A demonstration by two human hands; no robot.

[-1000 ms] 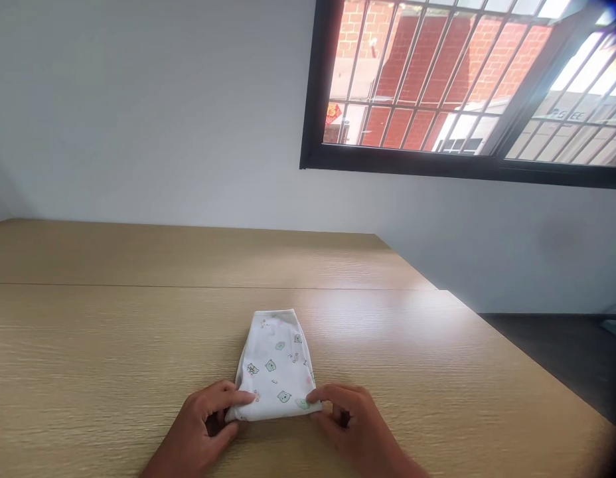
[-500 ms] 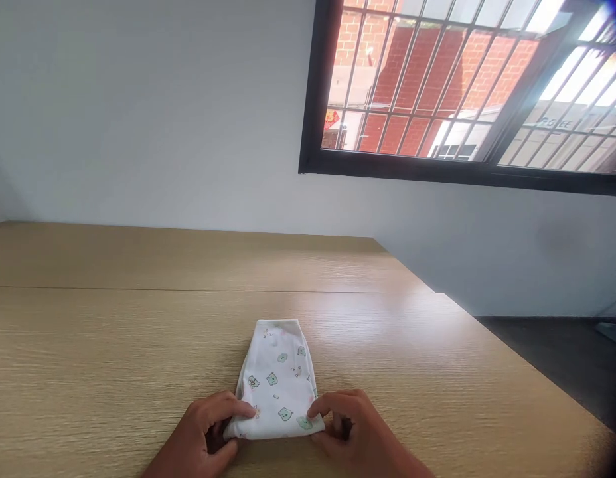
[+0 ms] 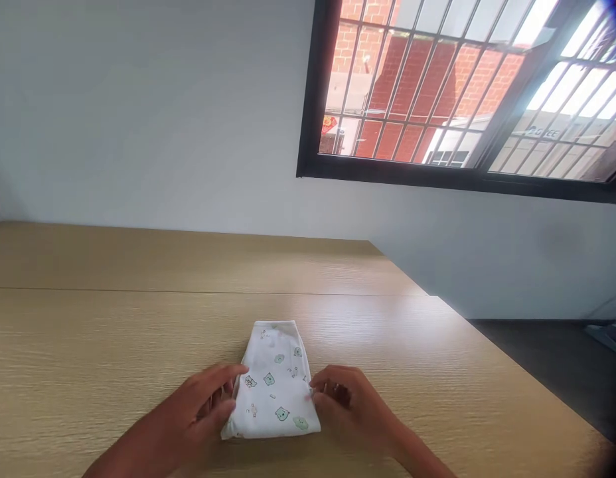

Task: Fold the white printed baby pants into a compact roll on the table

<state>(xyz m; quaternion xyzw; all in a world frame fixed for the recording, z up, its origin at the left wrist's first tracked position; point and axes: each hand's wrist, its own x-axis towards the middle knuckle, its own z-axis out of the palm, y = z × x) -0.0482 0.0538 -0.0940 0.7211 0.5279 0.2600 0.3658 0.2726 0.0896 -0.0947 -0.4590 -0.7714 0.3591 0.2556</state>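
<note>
A small white cloth (image 3: 274,382) printed with little green animal faces lies folded on the wooden table (image 3: 113,345), near its front edge. My left hand (image 3: 208,403) rests against the cloth's left side, fingers stretched out and loosely apart, with the fingertips on the fabric. On the right side is my right hand (image 3: 348,397), its fingers curled and the tips pinched at the cloth's edge. Both forearms come in from the bottom of the view.
The table is two light wood tops joined by a seam (image 3: 188,291). Its right edge (image 3: 512,362) drops to a dark floor. A white wall stands behind it, and a black-framed barred window (image 3: 437,99) sits at the upper right.
Both hands have moved from the cloth's near corners up to its left and right sides. My left fingers have straightened out. The cloth stays folded in place.
</note>
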